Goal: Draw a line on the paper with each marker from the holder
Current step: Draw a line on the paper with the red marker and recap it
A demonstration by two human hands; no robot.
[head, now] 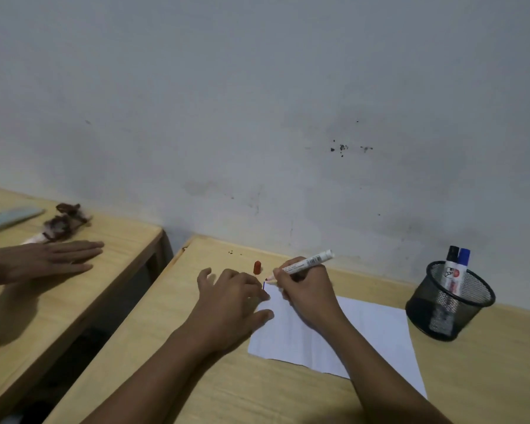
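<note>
A white sheet of paper [371, 332] lies on the wooden desk [196, 377] in front of me. My right hand [306, 289] grips a white marker with a red tip [309, 263], whose tip touches the paper's far left corner next to a short blue line [263, 285]. My left hand [230, 301] rests flat, fingers spread, pressing the paper's left edge. The marker's red cap [257, 267] stands upright on the desk just beyond my hands. A black mesh holder [450, 301] at the right holds a black-capped marker [452, 255] and a blue-capped marker [464, 257].
The wall runs close behind the desk. A gap separates it from a second wooden desk [98, 270] on the left, where another person's hand [46, 261] lies flat near a crumpled brown-and-white wrapper [62, 224] and a pale green flat object [10, 217].
</note>
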